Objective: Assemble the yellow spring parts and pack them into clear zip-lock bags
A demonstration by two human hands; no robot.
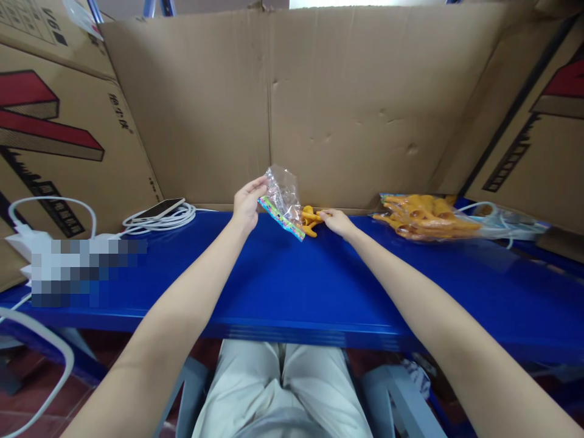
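Observation:
My left hand is closed on a clear plastic bag, which hangs tilted with its colourful printed strip along the lower edge. My right hand grips an orange plastic piece at its right end. The piece has several prongs and sits just right of the bag, low over the blue shelf. The bag partly overlaps its left side, so its full shape is hidden. I cannot tell whether the piece touches the bag.
Packed bags of orange pieces lie at the right, beside pale packets and a white cable. A phone rests on a coiled white cable at the left. Cardboard walls the back and both sides.

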